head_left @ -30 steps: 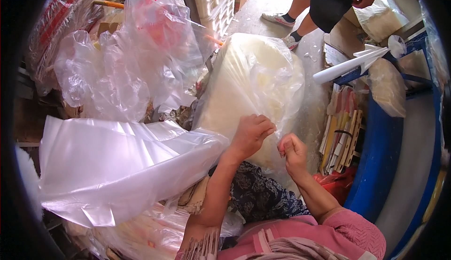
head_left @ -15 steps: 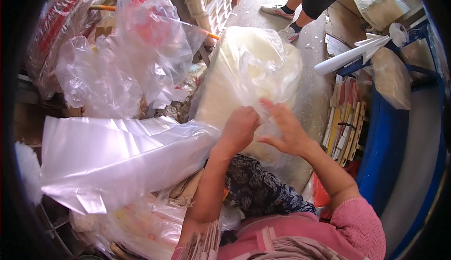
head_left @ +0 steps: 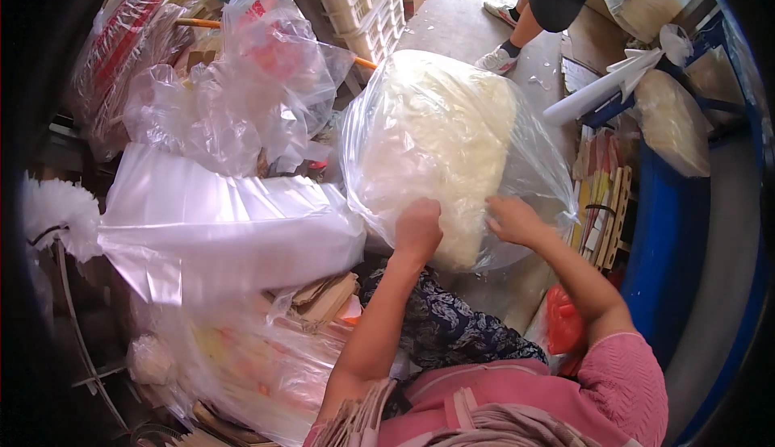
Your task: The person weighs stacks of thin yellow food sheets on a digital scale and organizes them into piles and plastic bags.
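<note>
A large clear plastic bag lies in front of me, spread wide around a bulky, cream-coloured block. My left hand is closed in a fist on the bag's near side. To the right, my right hand has its fingers curled and pinched on the film near the block's edge. The film is thin, so exactly where each hand grips it is hard to see. Beside my left forearm lies a stack of flat translucent plastic bags.
Crumpled clear bags heap up at the far left, near white plastic crates. A bundle of flat card pieces and a blue-framed structure stand at right. Another person's leg and shoe show beyond the bag.
The bag's gathered top has opened out, its film now flaring to the right and baring the block's shape. My hands have moved slightly apart and nearer me. The other person has shifted a leg.
</note>
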Motion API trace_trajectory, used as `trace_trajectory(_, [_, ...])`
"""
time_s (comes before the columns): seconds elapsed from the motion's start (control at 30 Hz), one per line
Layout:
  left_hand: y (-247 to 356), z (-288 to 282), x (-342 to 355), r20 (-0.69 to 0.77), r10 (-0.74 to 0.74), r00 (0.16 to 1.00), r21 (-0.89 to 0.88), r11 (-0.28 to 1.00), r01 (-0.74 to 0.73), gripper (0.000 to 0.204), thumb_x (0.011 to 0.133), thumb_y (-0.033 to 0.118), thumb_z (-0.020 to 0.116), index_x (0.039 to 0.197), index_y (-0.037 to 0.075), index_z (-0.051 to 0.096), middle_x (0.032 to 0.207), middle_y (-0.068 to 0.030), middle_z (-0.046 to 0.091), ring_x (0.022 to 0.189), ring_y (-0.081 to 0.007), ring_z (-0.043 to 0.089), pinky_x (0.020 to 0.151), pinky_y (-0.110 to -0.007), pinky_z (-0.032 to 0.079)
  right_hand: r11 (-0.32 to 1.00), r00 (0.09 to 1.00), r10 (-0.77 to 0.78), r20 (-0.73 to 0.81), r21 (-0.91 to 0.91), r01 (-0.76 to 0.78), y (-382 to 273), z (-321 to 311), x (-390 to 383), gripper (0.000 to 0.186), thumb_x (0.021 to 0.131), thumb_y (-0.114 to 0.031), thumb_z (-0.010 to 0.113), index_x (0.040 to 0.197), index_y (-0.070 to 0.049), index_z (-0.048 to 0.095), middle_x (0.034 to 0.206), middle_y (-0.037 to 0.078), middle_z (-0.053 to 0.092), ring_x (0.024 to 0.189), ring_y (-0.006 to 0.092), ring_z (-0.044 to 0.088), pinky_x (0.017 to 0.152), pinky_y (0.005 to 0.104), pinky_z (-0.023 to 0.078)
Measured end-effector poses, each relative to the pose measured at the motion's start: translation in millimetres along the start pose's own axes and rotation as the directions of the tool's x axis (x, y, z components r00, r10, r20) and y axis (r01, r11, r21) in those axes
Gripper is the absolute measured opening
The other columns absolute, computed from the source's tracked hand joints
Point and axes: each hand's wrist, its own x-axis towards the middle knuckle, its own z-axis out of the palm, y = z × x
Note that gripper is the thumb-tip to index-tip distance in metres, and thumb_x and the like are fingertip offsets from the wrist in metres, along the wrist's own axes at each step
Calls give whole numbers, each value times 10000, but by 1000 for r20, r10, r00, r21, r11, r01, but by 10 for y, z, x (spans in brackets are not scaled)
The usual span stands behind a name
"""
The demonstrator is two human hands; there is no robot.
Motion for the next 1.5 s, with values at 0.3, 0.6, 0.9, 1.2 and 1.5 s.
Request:
trace_trajectory(0.3, [-487, 376, -807, 415, -239, 878, 396, 916, 62, 147, 699, 143, 594, 816, 92, 665, 869, -139, 651, 841, -307, 636, 645, -442, 500, 986, 578, -14, 816, 107, -128, 175, 1468, -1155, 264, 788, -214, 550, 915, -4, 647, 894, 177, 665, 809, 279, 638, 694, 409, 491])
trace_trajectory(0.6, [671, 410, -340, 318, 296, 901, -200, 950, -242, 163, 726, 90, 576, 883, 53, 601, 924, -177, 573, 885, -329, 588, 713, -433, 485, 679, 974, 226, 9, 716, -164, 562, 1601, -364, 219, 787, -198, 600, 895, -9, 621, 749, 72, 634, 675, 232, 613, 614, 350, 494])
trace_trajectory(0.9, [-985, 553, -1082, 247, -602, 759, 359, 784, 505, 296, 688, 135, 636, 934, -30, 632, 969, -259, 613, 994, -385, 564, 866, -440, 452, -100, 648, 674, 356, 912, -398, -109, 1213, -142, 531, 794, -338, 719, 1095, 69, 556, 1020, 135, 631, 873, 238, 631, 767, 353, 507])
trace_trajectory(1.2, [-951, 1362, -1168, 704, -657, 269, -681, -516, 520, 91, 664, 52, 665, 727, 70, 602, 717, -35, 589, 681, -168, 538, 690, -348, 419, -318, 667, 579, 469, 883, -346, -62, 1150, -157, 692, 757, -359, 761, 1200, 97, 488, 1147, 167, 591, 1003, 259, 593, 846, 360, 485])
trace_trajectory(1.5, [-1021, 1386, -1194, 710, -652, 266, -698, -603, 385, 124, 694, 62, 646, 811, 84, 613, 781, -32, 611, 721, -177, 565, 692, -309, 437, -374, 725, 437, 533, 840, -392, -129, 1048, -86, 635, 823, -352, 687, 1297, -7, 442, 1260, 126, 535, 1126, 261, 535, 971, 377, 428])
